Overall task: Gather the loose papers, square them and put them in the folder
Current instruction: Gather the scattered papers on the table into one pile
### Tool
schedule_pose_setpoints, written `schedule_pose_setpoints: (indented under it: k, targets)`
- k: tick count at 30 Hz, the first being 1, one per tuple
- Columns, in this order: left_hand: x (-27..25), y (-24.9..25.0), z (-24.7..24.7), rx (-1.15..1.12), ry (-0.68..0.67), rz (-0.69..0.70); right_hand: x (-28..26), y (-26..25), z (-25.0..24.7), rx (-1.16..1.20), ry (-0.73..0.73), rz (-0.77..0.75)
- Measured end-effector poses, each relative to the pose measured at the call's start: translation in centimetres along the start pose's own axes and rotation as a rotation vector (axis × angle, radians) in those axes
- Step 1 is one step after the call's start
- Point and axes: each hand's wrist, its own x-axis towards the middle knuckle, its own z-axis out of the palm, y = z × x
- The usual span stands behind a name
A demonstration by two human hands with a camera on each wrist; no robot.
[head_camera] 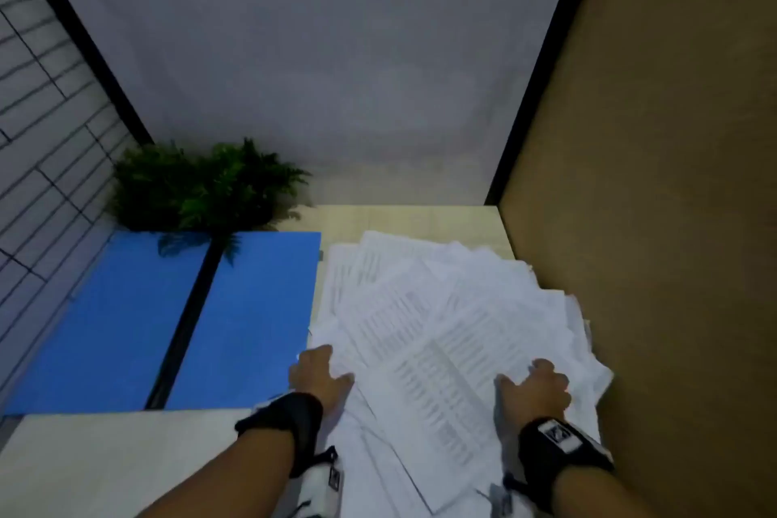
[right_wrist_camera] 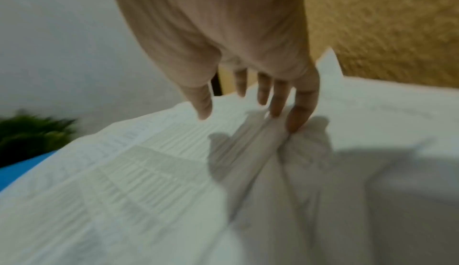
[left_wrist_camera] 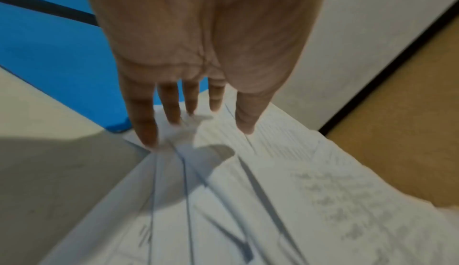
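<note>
fanned, thin white printed papers at lower right beside glossy flat blue folder; left hand and right hand press straight, spread fingers on them, gripping nothing.

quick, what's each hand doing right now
Left hand: open, straight fingers touching the loose papers.
Right hand: open, fingers spread, fingertips on the papers, holding nothing.

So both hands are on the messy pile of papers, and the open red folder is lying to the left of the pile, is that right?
Not quite: the folder is blue, not red, as the head view shows. The rest holds: it lies open to the left of the papers, and the left hand and right hand both rest on the messy pile.
</note>
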Motion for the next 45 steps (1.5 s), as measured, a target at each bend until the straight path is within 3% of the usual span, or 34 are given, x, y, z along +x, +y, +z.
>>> schedule_pose_setpoints:
  k: [3, 6, 9, 12, 15, 17, 20, 26, 28, 32, 36, 40, 43, 45]
  targets:
    - [-0.3, 0.8, 0.2, 0.039, 0.101, -0.040, -0.3, -0.3, 0.3, 0.062, 0.051, 0.256]
    - [-1.4, 1.5, 0.9, -0.142, 0.165, -0.189, 0.3, 0.6, 0.4, 0.145, 0.009, 0.376]
    - [-2.4, 2.3, 2.3, -0.288, 0.175, -0.157, 1.0, 1.5, 0.3, 0.326, -0.085, 0.461]
    - [-2.8, 3.3, 3.8, -0.371, 0.065, -0.098, 0.9, 2.8, 0.1, 0.313, -0.071, 0.318]
    - [-1.4, 3.6, 4.0, -0.607, 0.060, -0.205, 0.9, 3.7, -0.5, 0.302, -0.018, 0.150]
    - [-0.1, 3.4, 4.0, -0.700, 0.055, -0.243, 1.1, 4.0, -0.5, 0.339, 0.003, 0.110]
    - [-0.4, 5.1, 2.9, -0.773, 0.012, -0.192, 1.9, 4.4, -0.4, 0.319, -0.029, 0.075]
    - [-1.6, 7.9, 2.3, -0.580, -0.024, -0.065, 3.5, 4.4, -0.7, 0.378, -0.091, 0.066]
    - [-2.1, 7.9, 1.8, -0.489, 0.012, -0.083, 3.5, 4.4, -1.0, 0.350, -0.073, 0.001]
    - [-2.4, 6.9, 0.9, -0.384, -0.032, -0.125, 4.9, 4.9, -1.0, 0.289, -0.007, 0.009]
    - [-3.1, 6.8, 0.9, -0.272, -0.154, -0.166, 5.0, 4.6, -0.5, 0.181, -0.113, -0.063]
    - [-3.9, 7.2, 2.5, -0.478, -0.068, -0.205, 3.9, 3.2, 0.9, 0.226, -0.150, -0.126]
    - [-4.9, 7.5, 4.7, -0.741, -0.176, -0.233, 2.6, 2.2, 1.7, 0.359, -0.165, -0.103]
    - [-5.5, 7.4, 5.7, -0.658, -0.188, -0.191, 2.0, 2.0, 2.1, 0.429, -0.210, -0.127]
